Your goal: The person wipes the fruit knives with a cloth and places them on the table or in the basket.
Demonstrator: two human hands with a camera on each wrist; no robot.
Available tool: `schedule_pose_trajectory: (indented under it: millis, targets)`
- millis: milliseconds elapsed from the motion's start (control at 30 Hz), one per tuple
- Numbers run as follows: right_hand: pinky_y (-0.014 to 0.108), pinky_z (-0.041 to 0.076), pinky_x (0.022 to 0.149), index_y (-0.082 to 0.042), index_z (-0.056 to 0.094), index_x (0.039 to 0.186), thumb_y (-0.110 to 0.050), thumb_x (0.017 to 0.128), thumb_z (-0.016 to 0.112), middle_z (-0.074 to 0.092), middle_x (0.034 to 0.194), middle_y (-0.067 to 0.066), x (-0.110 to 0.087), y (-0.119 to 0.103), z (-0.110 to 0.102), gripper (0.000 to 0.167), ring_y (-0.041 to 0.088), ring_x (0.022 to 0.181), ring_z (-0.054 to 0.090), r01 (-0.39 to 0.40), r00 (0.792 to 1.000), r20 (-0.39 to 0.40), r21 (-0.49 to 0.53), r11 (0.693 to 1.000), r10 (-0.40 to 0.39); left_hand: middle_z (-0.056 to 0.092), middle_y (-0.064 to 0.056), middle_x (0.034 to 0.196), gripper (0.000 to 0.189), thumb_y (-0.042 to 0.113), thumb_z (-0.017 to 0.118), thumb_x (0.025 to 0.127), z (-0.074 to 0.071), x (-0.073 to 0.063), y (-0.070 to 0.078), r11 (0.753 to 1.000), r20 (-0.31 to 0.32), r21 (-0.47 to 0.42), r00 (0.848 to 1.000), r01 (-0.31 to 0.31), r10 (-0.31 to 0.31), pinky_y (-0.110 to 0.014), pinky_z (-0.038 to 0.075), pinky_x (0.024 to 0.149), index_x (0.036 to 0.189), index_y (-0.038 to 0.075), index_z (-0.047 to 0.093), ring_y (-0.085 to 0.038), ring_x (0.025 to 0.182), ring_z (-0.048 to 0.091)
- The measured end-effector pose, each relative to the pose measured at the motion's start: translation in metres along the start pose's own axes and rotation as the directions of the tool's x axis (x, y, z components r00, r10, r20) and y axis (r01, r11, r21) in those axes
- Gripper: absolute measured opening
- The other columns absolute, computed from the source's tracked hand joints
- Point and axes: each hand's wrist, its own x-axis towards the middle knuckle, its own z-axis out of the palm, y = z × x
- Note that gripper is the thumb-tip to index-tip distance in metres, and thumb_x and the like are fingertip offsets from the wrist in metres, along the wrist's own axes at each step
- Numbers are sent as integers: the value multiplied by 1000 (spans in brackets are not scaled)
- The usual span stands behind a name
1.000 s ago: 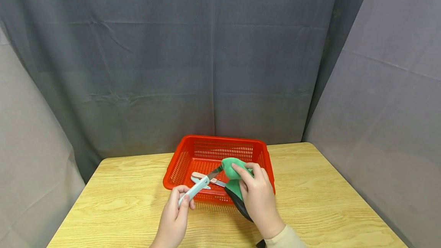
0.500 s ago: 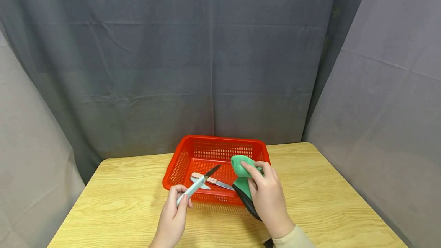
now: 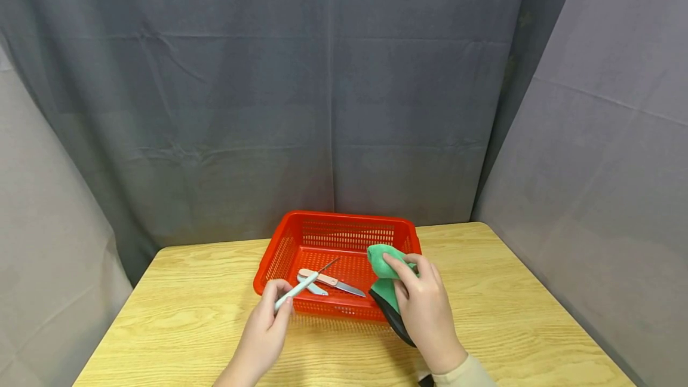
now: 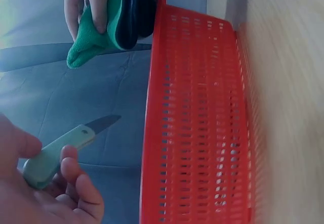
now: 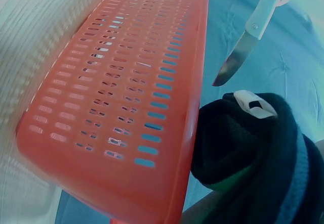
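My left hand (image 3: 263, 327) grips the pale blue handle of a folding knife (image 3: 298, 291), thumb along its side. Its blade is out and points up and away over the basket; in the left wrist view the knife (image 4: 61, 150) lies between thumb and curled fingers. With thumb and fingers my right hand (image 3: 430, 321) pinches a bunched green cloth (image 3: 383, 260) over the basket's right front corner. Black edging hangs from the cloth, and a white label shows on it in the right wrist view. Blade and cloth are apart.
A red perforated basket (image 3: 349, 217) stands on the wooden table (image 3: 161, 327). Inside it lie a pink-handled folding knife (image 3: 325, 279) with its blade out and, partly under that, a second pale blue handle (image 3: 317, 290). Grey curtains (image 3: 215, 106) hang behind and at the sides.
My right hand has drawn the green cloth off the knife's blade and away to the right. My left hand has turned the knife, so its blade now shows nearly edge-on in the head view.
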Motion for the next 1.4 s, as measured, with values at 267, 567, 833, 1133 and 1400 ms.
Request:
schedule_pose_trajectory:
  millis: [267,567,833,1133,1400]
  targets:
    - [41,57,73,-16,76,120,12,71,86,62,106,16,0,0,0,57,29,87,59,5,1000,12,3,1000,-5,57,9,89,16,4,58,102,-4,21,2,980,118,162,988,-119,100,-25,44,68,114,16,57,-6,74,49]
    - [41,57,73,-16,76,120,12,72,85,62,106,15,0,0,0,56,30,88,60,1,1000,20,9,1000,-1,61,9,88,10,13,57,105,5,47,-3,933,330,286,936,-220,120,-28,44,77,112,20,56,-12,90,47]
    - [41,57,72,-16,76,119,12,72,86,62,106,16,0,2,0,56,30,86,59,-4,1000,11,4,1000,4,62,16,86,9,16,60,104,15,66,-12,867,399,354,895,-350,198,-26,45,77,111,19,57,-10,88,45]
    - [40,56,71,-17,76,120,12,73,84,62,106,15,1,5,0,56,29,85,59,-6,1000,6,-1,1000,6,61,16,88,6,18,59,105,21,75,-18,861,466,370,871,-349,153,-27,45,77,110,20,56,-10,88,46]
    - [40,57,71,-16,76,120,13,72,84,62,105,15,0,5,-1,57,28,85,59,-8,1000,14,-6,1000,8,59,15,86,7,16,60,103,22,79,-30,850,476,407,872,-334,115,-26,41,72,106,19,56,-12,82,45]
